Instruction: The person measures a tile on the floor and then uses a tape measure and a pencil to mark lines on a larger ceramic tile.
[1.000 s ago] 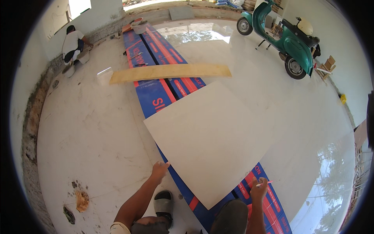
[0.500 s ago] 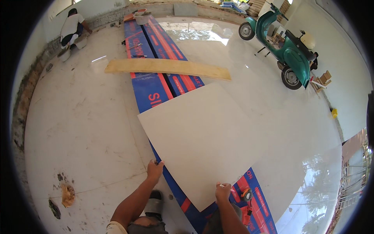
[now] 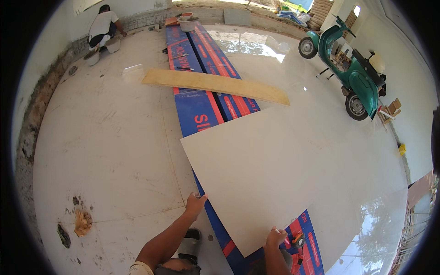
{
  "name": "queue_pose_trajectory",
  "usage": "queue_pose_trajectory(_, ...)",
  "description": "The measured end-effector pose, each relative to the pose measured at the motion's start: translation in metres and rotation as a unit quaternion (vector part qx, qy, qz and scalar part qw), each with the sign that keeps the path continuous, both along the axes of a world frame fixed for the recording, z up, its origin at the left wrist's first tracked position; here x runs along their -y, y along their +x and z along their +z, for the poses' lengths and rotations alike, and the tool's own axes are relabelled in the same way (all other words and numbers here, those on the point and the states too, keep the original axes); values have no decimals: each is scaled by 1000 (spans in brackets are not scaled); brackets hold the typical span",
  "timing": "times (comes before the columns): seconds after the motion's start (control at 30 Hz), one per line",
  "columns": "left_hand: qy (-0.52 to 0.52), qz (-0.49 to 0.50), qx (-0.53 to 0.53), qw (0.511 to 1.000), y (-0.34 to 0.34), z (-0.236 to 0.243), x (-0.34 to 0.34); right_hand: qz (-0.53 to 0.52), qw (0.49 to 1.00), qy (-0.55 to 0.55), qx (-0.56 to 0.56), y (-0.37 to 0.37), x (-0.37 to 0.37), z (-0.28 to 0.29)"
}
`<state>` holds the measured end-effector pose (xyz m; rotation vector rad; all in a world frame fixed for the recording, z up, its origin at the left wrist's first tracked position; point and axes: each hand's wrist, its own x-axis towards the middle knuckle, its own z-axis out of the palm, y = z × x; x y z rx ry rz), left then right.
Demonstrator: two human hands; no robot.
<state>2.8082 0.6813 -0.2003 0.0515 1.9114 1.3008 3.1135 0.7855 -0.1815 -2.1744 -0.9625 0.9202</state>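
Note:
A large pale square tile lies on long blue-and-red packaging. At its left edge is my left hand, fingers closed around something small and dark that I cannot make out. Near the tile's lower right edge my right hand grips a white-and-pink marker. Just right of that hand, on the packaging, sits an orange-and-black tape measure. A long wooden board lies across the packaging beyond the tile.
A person crouches by two buckets at the back left. A green scooter stands at the right. A container sits at the packaging's far end. Paper-like debris lies on the left floor.
My right hand has moved left, toward the tile's near corner, uncovering the tape measure. The view has shifted; my left hand stays by the tile's left edge.

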Motion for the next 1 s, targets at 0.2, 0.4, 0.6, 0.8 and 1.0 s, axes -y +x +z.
queue_pose_trajectory(0.2,4,-20,22,1000,-5,27,-4,-67,985,24,-160,-14,10,29)
queue_pose_trajectory(0.4,22,50,15,998,9,-9,1,68,988,-20,-137,-8,33,11)
queue_pose_trajectory(0.6,-20,29,33,999,33,6,-5,79,988,-35,-128,0,28,28)
queue_pose_trajectory(0.8,-21,-28,79,996,16,6,27,208,967,145,-27,3,-12,40)
queue_pose_trajectory(1.0,-21,-101,130,986,30,10,18,243,944,164,153,77,-163,39)
